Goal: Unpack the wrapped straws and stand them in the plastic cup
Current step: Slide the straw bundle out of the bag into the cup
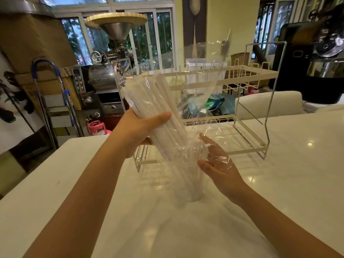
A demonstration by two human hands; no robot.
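In the middle of the picture, the left hand point(141, 131) grips a fat bundle of white straws point(158, 112), tilted, its low end at the clear plastic cup point(189, 181). The cup stands on the white table point(279, 183). The right hand point(216, 161) is open beside the cup, with crinkly clear wrap point(201, 86) lying over it.
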